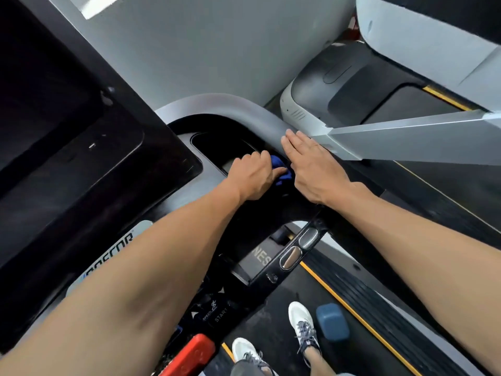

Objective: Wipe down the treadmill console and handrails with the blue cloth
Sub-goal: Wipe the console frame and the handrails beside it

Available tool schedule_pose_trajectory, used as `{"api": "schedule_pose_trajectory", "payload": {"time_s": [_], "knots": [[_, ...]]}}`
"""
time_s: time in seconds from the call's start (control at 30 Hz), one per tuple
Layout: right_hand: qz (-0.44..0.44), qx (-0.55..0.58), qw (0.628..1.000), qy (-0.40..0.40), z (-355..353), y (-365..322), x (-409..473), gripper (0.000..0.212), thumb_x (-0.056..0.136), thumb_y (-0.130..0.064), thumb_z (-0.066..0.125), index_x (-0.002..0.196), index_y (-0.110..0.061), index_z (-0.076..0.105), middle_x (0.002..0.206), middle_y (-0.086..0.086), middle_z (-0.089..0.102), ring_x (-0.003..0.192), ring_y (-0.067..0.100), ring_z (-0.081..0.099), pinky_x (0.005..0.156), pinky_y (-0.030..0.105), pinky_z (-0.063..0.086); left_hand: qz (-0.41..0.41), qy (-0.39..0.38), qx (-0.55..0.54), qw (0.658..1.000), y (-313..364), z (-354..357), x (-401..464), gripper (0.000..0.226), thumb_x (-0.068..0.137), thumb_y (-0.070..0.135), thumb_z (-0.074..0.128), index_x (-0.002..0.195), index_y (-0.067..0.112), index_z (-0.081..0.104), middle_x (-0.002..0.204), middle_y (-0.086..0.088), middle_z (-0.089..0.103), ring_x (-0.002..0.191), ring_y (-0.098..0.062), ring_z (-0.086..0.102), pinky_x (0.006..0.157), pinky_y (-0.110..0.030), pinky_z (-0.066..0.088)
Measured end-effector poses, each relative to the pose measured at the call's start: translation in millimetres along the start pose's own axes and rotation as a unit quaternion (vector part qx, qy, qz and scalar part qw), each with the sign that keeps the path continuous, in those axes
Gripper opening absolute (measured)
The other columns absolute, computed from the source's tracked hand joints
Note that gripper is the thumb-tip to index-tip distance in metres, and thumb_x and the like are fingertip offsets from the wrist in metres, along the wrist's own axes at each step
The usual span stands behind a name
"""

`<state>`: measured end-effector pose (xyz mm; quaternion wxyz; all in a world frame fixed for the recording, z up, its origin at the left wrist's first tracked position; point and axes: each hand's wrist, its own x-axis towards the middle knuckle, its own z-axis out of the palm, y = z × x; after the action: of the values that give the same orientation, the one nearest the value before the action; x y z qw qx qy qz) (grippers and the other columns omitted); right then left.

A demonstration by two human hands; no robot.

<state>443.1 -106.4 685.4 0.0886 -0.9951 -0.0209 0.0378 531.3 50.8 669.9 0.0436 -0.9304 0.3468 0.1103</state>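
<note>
A: Where's the blue cloth at this point?

B: Bunched in the left hand, fingers curled tight around it, only a small wad of blue showing past the knuckles. It's pressed into the dark recessed tray at the right end of the console, just under the curved grey rim.

A: And the right hand?

B: Flat and empty, fingers straight and together, palm down on the grey rim where it meets the right handrail. It touches the cloth's outer edge or sits just beside it; I can't tell which. It looks like a brace, not a wiping hand.

A: So which step is this?

B: I'd judge it's the console's right corner, the tray and its inner wall. The handrail beside it and the pulse-grip bar lower down show no sign either way of having been wiped.

A: What does the next move need?

B: Probably a sweep of the cloth along the tray wall and up over the rim, which means the right hand has to lift clear or slide outward along the rail. The wad is small, so opening it out would cover more surface. Near the lower edge of the console sit the speed and start buttons and a red stop tab; wiping there calls for a light touch
</note>
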Motion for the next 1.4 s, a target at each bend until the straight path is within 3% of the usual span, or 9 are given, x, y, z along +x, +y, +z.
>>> {"api": "schedule_pose_trajectory", "payload": {"time_s": [0.13, 0.27, 0.37, 0.5, 0.6, 0.9, 1.03, 1.2, 1.4], "knots": [[0.010, -0.006, 1.000, -0.006, 2, -1, 0, 0.073, 0.098, -0.017, 0.042, 0.161, -0.010, 0.006, 0.169, 0.006, 0.001, 0.156, 0.021, 0.001, 0.126, 0.038, 0.009, -0.007, -0.004, -0.115, 0.993, -11, -9, 6, 0.042, 0.103, 0.051, 0.045, 0.116, 0.013, 0.058, 0.118, -0.018, 0.064, 0.108, -0.038, 0.061, 0.082, -0.037, 0.042], [0.034, -0.006, 0.999, -0.009, -1, -10, -3, 0.073, 0.098, -0.016, 0.039, 0.161, -0.010, 0.002, 0.169, 0.005, -0.005, 0.156, 0.021, -0.003, 0.126, 0.037, 0.005, 0.000, 0.027, -0.102, 0.994, -10, -10, -14, 0.035, 0.103, 0.047, 0.044, 0.115, 0.018, 0.059, 0.112, -0.013, 0.067, 0.103, -0.036, 0.063, 0.079, -0.038, 0.043], [0.055, -0.007, 0.998, -0.011, -5, -19, -4, 0.074, 0.097, -0.012, 0.036, 0.161, -0.010, 0.000, 0.169, 0.005, -0.006, 0.156, 0.021, -0.004, 0.127, 0.037, 0.003, 0.043, 0.037, -0.050, 0.997, -13, -4, -44, 0.049, 0.101, 0.051, 0.037, 0.113, 0.009, 0.057, 0.114, -0.018, 0.064, 0.108, -0.040, 0.059, 0.093, -0.046, 0.046], [0.077, 0.001, 0.997, -0.011, -8, -26, -8, 0.074, 0.097, -0.011, 0.038, 0.161, -0.012, 0.000, 0.169, 0.003, -0.006, 0.156, 0.021, -0.004, 0.126, 0.036, 0.002, 0.090, 0.011, 0.056, 0.994, -27, -2, -85, 0.083, 0.100, 0.060, 0.030, 0.157, 0.000, 0.023, 0.163, -0.019, 0.025, 0.153, -0.032, 0.020, 0.127, -0.042, 0.009], [0.077, 0.005, 0.997, -0.012, -9, -26, -10, 0.079, 0.095, -0.011, 0.043, 0.161, -0.012, 0.001, 0.169, 0.003, -0.005, 0.156, 0.021, -0.003, 0.126, 0.036, 0.001, 0.100, 0.019, 0.066, 0.993, -48, -6, -122, 0.086, 0.101, 0.059, 0.038, 0.160, 0.003, 0.010, 0.168, -0.017, 0.010, 0.156, -0.027, 0.003, 0.124, -0.034, -0.009], [0.046, 0.028, 0.998, -0.014, -8, -12, -5, 0.073, 0.097, -0.010, 0.039, 0.161, -0.013, 0.003, 0.169, 0.002, -0.002, 0.156, 0.021, -0.001, 0.126, 0.036, 0.005, 0.094, -0.016, 0.104, 0.990, -113, -21, -187, 0.094, 0.097, 0.071, 0.015, 0.159, 0.001, 0.009, 0.167, -0.017, 0.008, 0.156, -0.027, 0.002, 0.127, -0.041, 0.005], [-0.038, 0.030, 0.998, -0.029, -6, 13, 8, 0.064, 0.099, -0.015, 0.037, 0.158, -0.005, 0.016, 0.167, 0.015, 0.013, 0.154, 0.033, 0.014, 0.124, 0.045, 0.018, 0.070, 0.009, 0.104, 0.992, -98, -15, -171, 0.094, 0.096, 0.070, 0.021, 0.156, -0.003, 0.024, 0.163, -0.022, 0.023, 0.154, -0.032, 0.016, 0.126, -0.041, 0.008], [-0.052, 0.040, 0.997, -0.039, -10, 15, 7, 0.064, 0.100, -0.010, 0.045, 0.158, -0.003, 0.018, 0.166, 0.016, 0.014, 0.154, 0.035, 0.013, 0.123, 0.046, 0.019, 0.028, 0.003, 0.084, 0.996, -34, -9, -120, 0.093, 0.096, 0.067, 0.028, 0.158, -0.002, 0.016, 0.165, -0.024, 0.016, 0.154, -0.036, 0.010, 0.126, -0.043, 0.001], [-0.031, 0.061, 0.997, -0.038, -9, 13, 6, 0.064, 0.103, -0.010, 0.039, 0.160, -0.007, 0.010, 0.169, 0.010, 0.004, 0.156, 0.029, 0.004, 0.125, 0.039, 0.009, -0.066, 0.038, 0.112, 0.991, 46, 9, -62, 0.080, 0.095, 0.060, 0.040, 0.137, -0.008, 0.040, 0.127, -0.026, 0.048, 0.110, -0.040, 0.045, 0.104, -0.053, 0.031]]}}
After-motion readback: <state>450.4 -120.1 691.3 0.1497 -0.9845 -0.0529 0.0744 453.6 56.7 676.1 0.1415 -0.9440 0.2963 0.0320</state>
